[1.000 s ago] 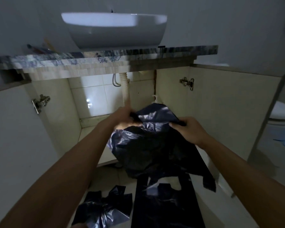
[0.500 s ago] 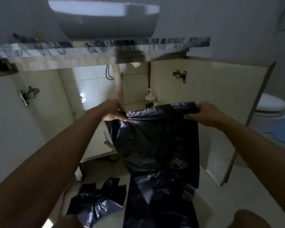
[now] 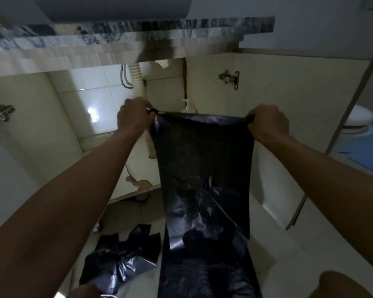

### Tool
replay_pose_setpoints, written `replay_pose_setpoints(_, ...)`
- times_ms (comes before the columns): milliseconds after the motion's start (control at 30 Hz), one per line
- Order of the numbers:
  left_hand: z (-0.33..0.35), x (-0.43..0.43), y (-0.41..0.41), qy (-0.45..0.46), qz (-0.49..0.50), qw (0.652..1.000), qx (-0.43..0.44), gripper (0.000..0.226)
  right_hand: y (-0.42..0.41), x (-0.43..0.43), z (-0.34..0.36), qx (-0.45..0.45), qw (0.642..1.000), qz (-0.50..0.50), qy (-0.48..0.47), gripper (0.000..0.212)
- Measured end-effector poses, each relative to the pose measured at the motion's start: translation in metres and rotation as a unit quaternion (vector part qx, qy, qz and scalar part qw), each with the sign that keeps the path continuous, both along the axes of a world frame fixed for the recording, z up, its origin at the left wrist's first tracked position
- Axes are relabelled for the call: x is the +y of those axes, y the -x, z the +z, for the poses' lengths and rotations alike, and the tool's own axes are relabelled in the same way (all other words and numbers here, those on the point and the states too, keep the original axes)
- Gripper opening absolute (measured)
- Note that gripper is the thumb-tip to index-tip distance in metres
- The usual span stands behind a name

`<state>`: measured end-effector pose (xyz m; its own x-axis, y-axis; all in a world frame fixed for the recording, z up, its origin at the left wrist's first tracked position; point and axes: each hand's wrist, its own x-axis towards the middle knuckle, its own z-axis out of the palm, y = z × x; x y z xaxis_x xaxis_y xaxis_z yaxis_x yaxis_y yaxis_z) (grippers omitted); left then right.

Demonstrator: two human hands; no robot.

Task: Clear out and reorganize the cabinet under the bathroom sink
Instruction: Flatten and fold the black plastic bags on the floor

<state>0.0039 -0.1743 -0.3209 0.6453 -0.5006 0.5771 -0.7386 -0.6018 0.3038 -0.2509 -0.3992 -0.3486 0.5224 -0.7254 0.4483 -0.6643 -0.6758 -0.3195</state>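
Observation:
A large black plastic bag hangs stretched flat in front of the open under-sink cabinet. My left hand grips its upper left corner and my right hand grips its upper right corner, pulling the top edge taut at about the same height. The bag drops down to the floor between my knees. A white pump bottle peeks over the bag's top edge inside the cabinet. The lower right of the cabinet is hidden behind the bag.
A crumpled black bag lies on the floor at the lower left. The right cabinet door stands open, and so does the left door. A white drain hose runs down inside. Toilet and blue mat at right.
My hands have moved apart and upward, spreading the bunched bag into a flat taut sheet. The view has tilted down and closer to the cabinet.

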Motion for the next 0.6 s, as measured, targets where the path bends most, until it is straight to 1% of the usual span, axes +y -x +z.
replay_pose_setpoints(67, 0.005, 0.001, 0.006, 0.039, -0.009, 0.998, -0.042, 0.025, 0.008, 0.001, 0.009, -0.039, 0.999, 0.022, 0.025, 0.022)
replay_pose_setpoints(100, 0.006, 0.004, 0.012, 0.041, -0.034, 0.998, -0.039, 0.023, 0.015, 0.001, 0.013, -0.050, 0.998, 0.034, 0.028, 0.023)
replay_pose_setpoints(133, 0.006, 0.009, 0.016, 0.036, -0.067, 0.997, -0.014, 0.019, 0.022, 0.001, 0.014, -0.057, 0.997, 0.047, 0.015, 0.020)
replay_pose_setpoints(167, 0.006, 0.016, 0.021, 0.028, -0.099, 0.994, 0.028, 0.015, 0.030, 0.000, 0.014, -0.054, 0.996, 0.064, -0.017, 0.016)
replay_pose_setpoints(200, 0.005, 0.024, 0.024, 0.007, -0.133, 0.987, 0.087, 0.013, 0.038, -0.001, 0.013, -0.030, 0.994, 0.086, -0.063, 0.014)
replay_pose_setpoints(233, 0.002, 0.033, 0.028, -0.029, -0.171, 0.974, 0.148, 0.014, 0.046, -0.002, 0.010, 0.016, 0.988, 0.109, -0.112, 0.016)
replay_pose_setpoints(267, 0.001, 0.041, 0.033, -0.074, -0.207, 0.953, 0.210, 0.019, 0.054, -0.003, 0.005, 0.075, 0.976, 0.132, -0.159, 0.016)
replay_pose_setpoints(300, -0.004, 0.047, 0.036, -0.115, -0.235, 0.924, 0.280, 0.023, 0.061, -0.004, -0.002, 0.131, 0.958, 0.152, -0.204, 0.017)
replay_pose_setpoints(367, -0.022, 0.053, 0.037, -0.182, -0.233, 0.856, 0.424, 0.029, 0.070, -0.005, -0.022, 0.230, 0.915, 0.170, -0.285, 0.020)
replay_pose_setpoints(400, -0.033, 0.054, 0.039, -0.219, -0.215, 0.824, 0.477, 0.038, 0.073, -0.004, -0.035, 0.271, 0.892, 0.166, -0.321, 0.024)
replay_pose_setpoints(433, -0.047, 0.052, 0.042, -0.264, -0.203, 0.792, 0.511, 0.048, 0.075, -0.004, -0.050, 0.308, 0.872, 0.155, -0.349, 0.028)
replay_pose_setpoints(467, -0.059, 0.050, 0.046, -0.307, -0.193, 0.765, 0.533, 0.053, 0.076, -0.002, -0.066, 0.341, 0.853, 0.144, -0.367, 0.032)
replay_pose_setpoints(500, -0.074, 0.046, 0.053, -0.342, -0.186, 0.739, 0.549, 0.052, 0.076, -0.001, -0.084, 0.370, 0.838, 0.136, -0.377, 0.035)
replay_pose_setpoints(533, -0.087, 0.043, 0.061, -0.368, -0.172, 0.722, 0.560, 0.047, 0.076, 0.001, -0.101, 0.394, 0.826, 0.131, -0.381, 0.036)
replay_pose_setpoints(567, -0.101, 0.041, 0.068, -0.384, -0.154, 0.717, 0.561, 0.038, 0.076, 0.005, -0.117, 0.415, 0.813, 0.128, -0.389, 0.036)
replay_pose_setpoints(600, -0.116, 0.039, 0.074, -0.399, -0.134, 0.722, 0.550, 0.025, 0.077, 0.009, -0.131, 0.430, 0.799, 0.126, -0.401, 0.035)
